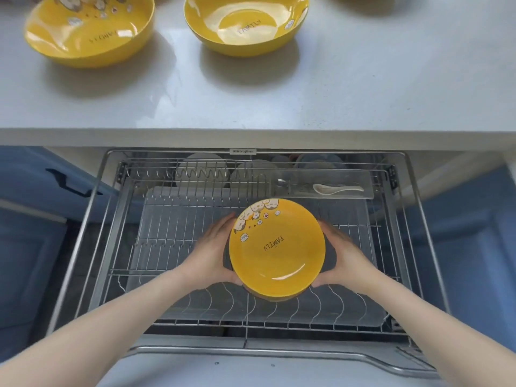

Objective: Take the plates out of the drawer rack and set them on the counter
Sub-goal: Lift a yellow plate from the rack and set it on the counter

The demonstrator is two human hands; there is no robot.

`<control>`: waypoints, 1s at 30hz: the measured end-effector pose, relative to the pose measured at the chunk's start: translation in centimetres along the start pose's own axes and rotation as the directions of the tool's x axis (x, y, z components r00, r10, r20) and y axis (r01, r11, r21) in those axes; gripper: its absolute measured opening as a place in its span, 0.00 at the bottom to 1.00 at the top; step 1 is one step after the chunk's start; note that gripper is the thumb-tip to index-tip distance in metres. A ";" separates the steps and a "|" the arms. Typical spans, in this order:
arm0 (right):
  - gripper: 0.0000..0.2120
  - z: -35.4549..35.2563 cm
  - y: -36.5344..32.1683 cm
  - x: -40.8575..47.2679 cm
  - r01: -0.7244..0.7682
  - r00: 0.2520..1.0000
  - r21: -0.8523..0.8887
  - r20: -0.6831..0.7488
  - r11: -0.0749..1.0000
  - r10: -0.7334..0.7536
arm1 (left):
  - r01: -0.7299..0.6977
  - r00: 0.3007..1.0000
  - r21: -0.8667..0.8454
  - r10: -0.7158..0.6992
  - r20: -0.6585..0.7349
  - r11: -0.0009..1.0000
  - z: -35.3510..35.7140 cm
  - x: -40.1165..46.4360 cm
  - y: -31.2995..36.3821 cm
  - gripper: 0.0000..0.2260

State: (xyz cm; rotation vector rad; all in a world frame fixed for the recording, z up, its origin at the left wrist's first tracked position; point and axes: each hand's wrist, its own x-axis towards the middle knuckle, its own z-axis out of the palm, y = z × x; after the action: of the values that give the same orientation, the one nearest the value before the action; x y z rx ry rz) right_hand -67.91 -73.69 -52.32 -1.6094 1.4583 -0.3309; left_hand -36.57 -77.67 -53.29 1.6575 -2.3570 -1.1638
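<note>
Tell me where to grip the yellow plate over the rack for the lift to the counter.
Grip the yellow plate by its rim at opposite edges, coming from both sides, as the left hand and right hand do now. Its wide, shallow, glossy face offers no other purchase.

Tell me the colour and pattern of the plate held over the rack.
Yellow plate, cartoon figures along one rim, "FAMILY" printed mid-plate; head view.

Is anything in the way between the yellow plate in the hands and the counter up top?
Nothing visible blocks it. The plate is held above the rack by the left hand and right hand, and bare counter lies beside the two yellow bowls.
</note>
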 end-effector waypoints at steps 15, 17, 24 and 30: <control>0.59 -12.6 -9.0 -11.1 0.113 0.979 0.062 -0.177 0.992 -0.101 | -0.199 0.980 -0.157 0.201 -0.006 0.967 -11.2 -4.3 14.0 0.57; 0.59 -15.6 -10.1 -11.6 0.107 0.975 0.061 -0.204 0.992 -0.092 | -0.224 0.974 -0.179 0.228 0.001 0.958 -13.5 -3.3 16.6 0.56; 0.58 -24.3 -10.4 -6.7 0.039 0.979 -0.015 -0.199 0.999 -0.042 | -0.198 0.968 -0.255 0.231 0.104 0.946 -19.0 4.1 21.5 0.51; 0.58 -28.5 -8.9 -0.5 0.018 0.986 -0.044 -0.165 0.999 -0.025 | -0.140 0.981 -0.261 0.169 0.096 0.955 -20.4 10.5 22.0 0.54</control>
State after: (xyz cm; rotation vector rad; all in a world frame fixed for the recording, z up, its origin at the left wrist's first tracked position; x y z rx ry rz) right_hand -82.60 -86.69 -29.74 -1.6653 1.5829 -0.4587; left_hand -49.88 -94.21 -29.65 1.3329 -2.2380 -1.4933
